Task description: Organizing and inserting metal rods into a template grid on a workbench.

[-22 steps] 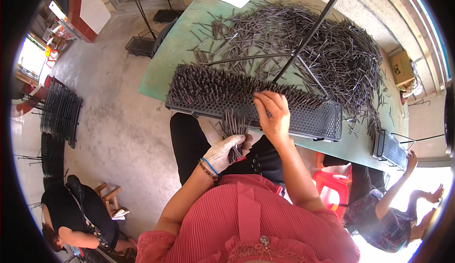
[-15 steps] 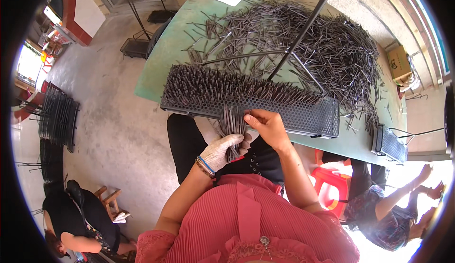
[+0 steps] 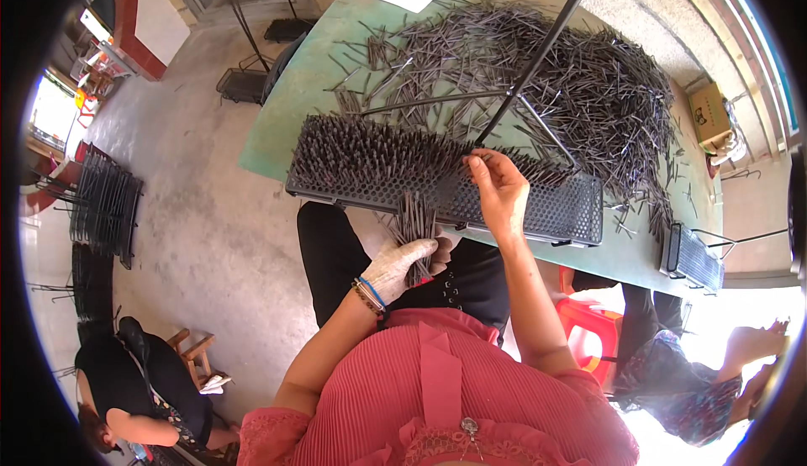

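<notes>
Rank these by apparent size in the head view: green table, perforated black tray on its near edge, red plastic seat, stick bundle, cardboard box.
1. Green table
2. Perforated black tray
3. Red plastic seat

Unranked, both smaller: stick bundle and cardboard box look too alike.

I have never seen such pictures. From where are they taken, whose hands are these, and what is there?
These are a person's own two hands, not a machine. The view comes from a fisheye camera worn on the head, looking down, so straight edges bend near the rim. The gloved left hand holds a bundle of thin dark sticks. The bare right hand is over a black perforated tray, whose far side is crowded with similar standing sticks; whether it holds one is too small to tell. On the green table lies a large loose heap of such sticks.
</notes>
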`<state>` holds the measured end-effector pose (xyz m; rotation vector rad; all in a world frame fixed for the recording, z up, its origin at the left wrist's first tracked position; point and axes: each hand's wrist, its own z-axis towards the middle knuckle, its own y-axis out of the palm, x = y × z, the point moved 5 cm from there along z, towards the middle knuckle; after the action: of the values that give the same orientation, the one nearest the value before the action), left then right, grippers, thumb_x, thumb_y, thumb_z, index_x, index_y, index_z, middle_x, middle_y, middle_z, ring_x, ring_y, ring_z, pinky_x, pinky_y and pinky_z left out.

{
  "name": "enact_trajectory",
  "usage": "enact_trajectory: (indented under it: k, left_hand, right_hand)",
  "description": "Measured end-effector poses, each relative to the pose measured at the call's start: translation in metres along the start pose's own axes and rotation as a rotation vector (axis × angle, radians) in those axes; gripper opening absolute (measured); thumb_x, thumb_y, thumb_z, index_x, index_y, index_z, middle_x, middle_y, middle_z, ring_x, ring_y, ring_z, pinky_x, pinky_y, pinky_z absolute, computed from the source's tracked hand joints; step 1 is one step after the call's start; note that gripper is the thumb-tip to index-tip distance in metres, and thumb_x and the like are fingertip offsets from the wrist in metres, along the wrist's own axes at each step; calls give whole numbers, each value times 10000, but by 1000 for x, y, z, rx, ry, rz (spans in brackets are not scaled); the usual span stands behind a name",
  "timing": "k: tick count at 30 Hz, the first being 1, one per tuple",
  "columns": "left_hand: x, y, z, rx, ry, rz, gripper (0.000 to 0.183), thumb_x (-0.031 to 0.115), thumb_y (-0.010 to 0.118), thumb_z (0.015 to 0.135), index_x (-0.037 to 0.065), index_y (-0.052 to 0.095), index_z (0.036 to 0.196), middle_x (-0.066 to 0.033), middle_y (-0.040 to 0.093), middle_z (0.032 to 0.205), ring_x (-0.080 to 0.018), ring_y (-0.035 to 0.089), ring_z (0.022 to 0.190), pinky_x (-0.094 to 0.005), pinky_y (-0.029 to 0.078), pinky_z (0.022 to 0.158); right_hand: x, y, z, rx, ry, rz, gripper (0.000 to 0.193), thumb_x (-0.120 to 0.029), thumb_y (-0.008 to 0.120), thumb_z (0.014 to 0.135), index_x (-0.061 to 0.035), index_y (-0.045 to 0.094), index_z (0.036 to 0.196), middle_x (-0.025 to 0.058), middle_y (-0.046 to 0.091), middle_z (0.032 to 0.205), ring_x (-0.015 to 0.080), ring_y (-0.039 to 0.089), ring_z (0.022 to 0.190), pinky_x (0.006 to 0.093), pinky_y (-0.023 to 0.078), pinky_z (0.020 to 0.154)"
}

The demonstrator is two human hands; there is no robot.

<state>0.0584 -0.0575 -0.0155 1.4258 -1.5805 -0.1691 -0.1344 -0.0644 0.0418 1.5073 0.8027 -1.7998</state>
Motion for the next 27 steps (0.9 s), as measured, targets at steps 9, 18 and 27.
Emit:
enact_trajectory:
  k: [9, 18, 27]
  left_hand:
    - [-3, -4, 3, 30, -29, 5, 189, 101, 643, 892, -28, 623, 1028, -118, 683, 955, -225, 689, 852, -345, 595, 749]
    - [-6, -7, 5, 52, -43, -24, 226, 67, 634, 897, -24, 615, 1103, -142, 680, 1024, -249, 683, 910, -376, 581, 799]
    - [-2, -6, 3, 61, -27, 40, 241, 114, 679, 882, -49, 608, 1045, -125, 681, 951, -227, 687, 837, -342, 597, 728]
  right_hand:
    - [12, 2, 1, 99, -169, -136, 198, -146, 683, 911, -7, 667, 1052, 72, 718, 876, 117, 667, 771, 255, 514, 720]
    - [4, 9, -11, 158, -265, -274, 162, -103, 693, 893, -24, 671, 1032, 98, 711, 880, 158, 674, 759, 279, 519, 711]
    - [-6, 13, -7, 52, -401, -459, 197, -56, 718, 850, -38, 677, 1043, 84, 716, 908, 201, 670, 832, 302, 519, 762]
